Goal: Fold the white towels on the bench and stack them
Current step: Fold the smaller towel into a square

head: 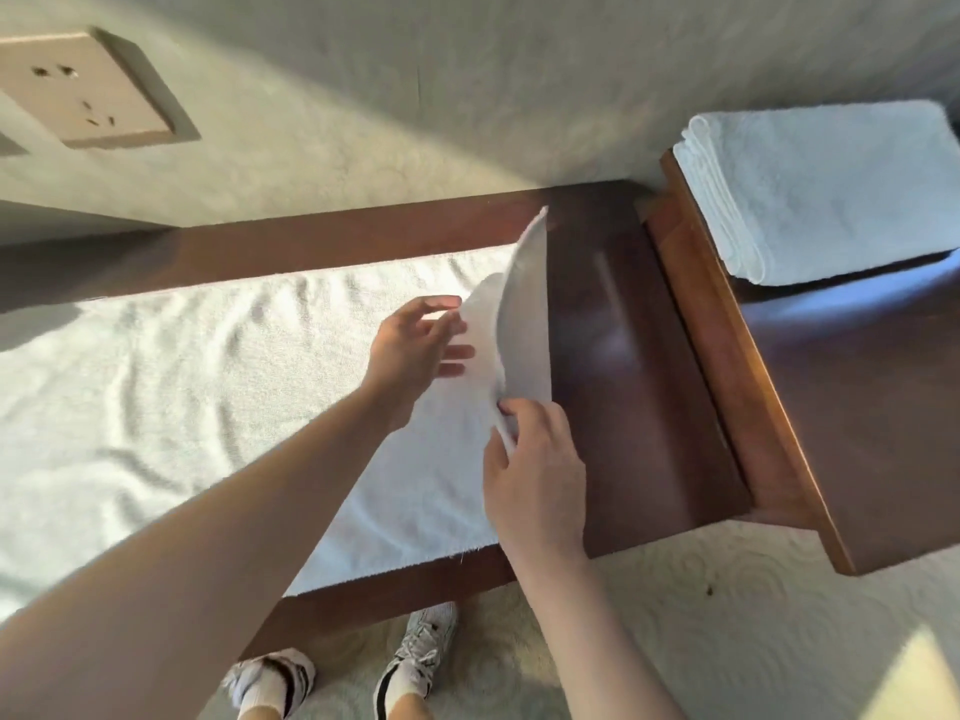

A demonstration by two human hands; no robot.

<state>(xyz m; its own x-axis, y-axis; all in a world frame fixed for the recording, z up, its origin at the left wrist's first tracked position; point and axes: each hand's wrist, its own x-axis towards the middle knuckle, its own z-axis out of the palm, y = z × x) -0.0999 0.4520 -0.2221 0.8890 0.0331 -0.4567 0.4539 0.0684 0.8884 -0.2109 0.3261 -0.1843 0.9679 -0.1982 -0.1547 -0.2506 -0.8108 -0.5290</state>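
Note:
A long white towel (208, 387) lies spread along the dark wooden bench (639, 387). Its right end is lifted off the wood and stands up as a curved flap. My right hand (535, 470) pinches the near corner of that flap between thumb and fingers. My left hand (415, 350) is at the flap's left face with fingers spread, and its fingertips touch the cloth near the far part of the edge. A folded white towel (826, 194) sits on the raised wooden table at the right.
The raised table's edge (727, 356) stands higher than the bench's right end. A wall with a socket plate (88, 90) runs right behind the bench. Pale carpet and my two shoes (415, 652) are in front of the bench.

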